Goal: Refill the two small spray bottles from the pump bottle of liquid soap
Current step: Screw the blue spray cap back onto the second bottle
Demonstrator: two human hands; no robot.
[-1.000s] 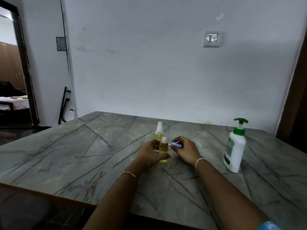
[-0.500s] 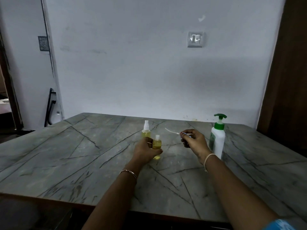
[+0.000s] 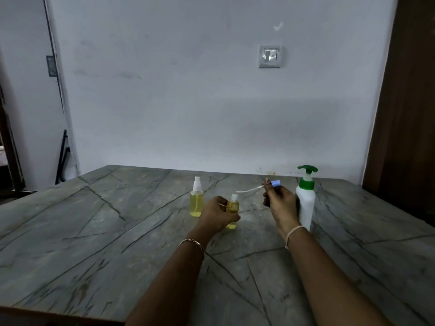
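Now, with the left grip (image 3: 215,215) clasping the open bottle (image 3: 232,209) upright, the right grip (image 3: 280,203) should lay its pinched spray head (image 3: 275,183) aside.

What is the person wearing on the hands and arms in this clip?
No gloves, no sleeves in view; both forearms are bare. Behind the left hand, the wrist carries a thin gold-toned chain bracelet; behind the right hand, a plain pale band. One right fingernail looks painted dark.
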